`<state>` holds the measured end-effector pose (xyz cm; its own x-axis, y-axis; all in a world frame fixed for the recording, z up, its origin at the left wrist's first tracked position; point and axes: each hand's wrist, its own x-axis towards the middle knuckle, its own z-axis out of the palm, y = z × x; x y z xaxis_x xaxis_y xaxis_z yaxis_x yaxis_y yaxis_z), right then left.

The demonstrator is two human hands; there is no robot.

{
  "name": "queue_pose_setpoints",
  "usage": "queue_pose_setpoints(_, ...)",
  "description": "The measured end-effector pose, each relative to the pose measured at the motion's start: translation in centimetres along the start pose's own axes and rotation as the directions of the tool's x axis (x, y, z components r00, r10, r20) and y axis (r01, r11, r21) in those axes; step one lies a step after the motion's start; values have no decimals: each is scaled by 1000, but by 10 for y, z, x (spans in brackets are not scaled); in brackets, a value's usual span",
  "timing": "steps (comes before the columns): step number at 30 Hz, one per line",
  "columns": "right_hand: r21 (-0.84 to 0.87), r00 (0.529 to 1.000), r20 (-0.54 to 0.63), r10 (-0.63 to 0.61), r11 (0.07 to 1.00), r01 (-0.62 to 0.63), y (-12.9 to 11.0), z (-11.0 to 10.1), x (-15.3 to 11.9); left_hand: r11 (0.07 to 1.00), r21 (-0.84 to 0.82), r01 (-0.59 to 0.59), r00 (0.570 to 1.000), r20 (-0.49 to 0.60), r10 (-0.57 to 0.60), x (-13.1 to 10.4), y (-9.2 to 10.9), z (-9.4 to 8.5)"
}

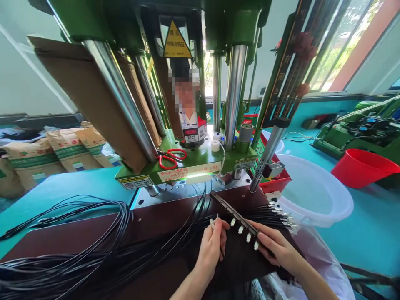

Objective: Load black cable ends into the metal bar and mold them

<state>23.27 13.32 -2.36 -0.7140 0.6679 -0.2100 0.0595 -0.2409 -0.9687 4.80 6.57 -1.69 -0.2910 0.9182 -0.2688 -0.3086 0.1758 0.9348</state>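
My left hand [211,246] is closed in a pinch around a black cable, with a small pale connector [212,223] sticking up at the fingertips. My right hand [278,248] grips the near end of a long dark metal bar [233,210]. Several white connectors [240,229] stick out along the bar's lower edge, on the side facing my left hand. The bar slants away from me, its far end close to the press. Part of my left fingers is hidden behind the hand.
A green press [200,160] stands ahead, with red-handled scissors [171,157] on its ledge. Bundled black cables [62,262] cover the left of the brown table [175,275]; more cables with pale ends [281,214] lie right. A white tub [315,187] and red bucket [362,168] stand beyond.
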Motion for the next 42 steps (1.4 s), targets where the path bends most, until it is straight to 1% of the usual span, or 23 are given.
queue_pose_setpoints(5,-18,999,23,32,999,-31,-6,1,-1,994,68,81,995,58,-85,3,2,0)
queue_pose_setpoints(11,-83,990,71,119,990,-113,-11,-1,1,989,95,117,987,99,-126,5,3,-2)
queue_pose_setpoints(17,-101,991,-9,132,986,-133,-12,-2,2,986,126,110,988,92,-122,2,8,-3)
queue_pose_setpoints(19,-128,990,21,143,982,-139,-13,-3,2,984,132,120,984,114,-136,0,10,-3)
queue_pose_setpoints(22,-167,983,96,155,976,-137,-13,-6,2,985,136,108,984,129,-125,-2,11,-5)
queue_pose_setpoints(25,-244,985,135,106,967,-71,-13,-8,1,982,167,87,982,150,-113,-2,10,-8)
queue_pose_setpoints(27,-267,989,127,72,963,-36,-12,-8,0,981,185,55,980,178,-88,0,9,-7)
queue_pose_setpoints(30,-214,993,89,76,975,-56,-10,-6,-1,983,184,22,977,207,-60,2,9,-7)
queue_pose_setpoints(31,-191,994,75,83,979,-67,-9,-5,0,984,178,15,979,197,-51,0,11,-7)
queue_pose_setpoints(33,-138,996,46,74,988,-67,-8,-3,1,985,174,-20,991,137,-4,-10,15,-12)
queue_pose_setpoints(35,-87,999,6,49,995,-49,-8,-2,2,979,180,-96,994,73,85,-27,21,-21)
queue_pose_setpoints(37,-66,999,-26,42,997,-44,-9,-1,3,969,178,-174,984,59,166,-47,27,-32)
queue_pose_setpoints(39,-77,998,-42,52,995,-55,-9,-1,4,961,178,-211,977,56,204,-65,31,-40)
queue_pose_setpoints(41,-90,998,-40,54,994,-57,-8,-1,5,938,267,-222,974,19,226,-74,32,-42)
queue_pose_setpoints(42,-91,998,-35,54,994,-57,-7,-1,5,901,361,-240,968,21,249,-75,31,-39)
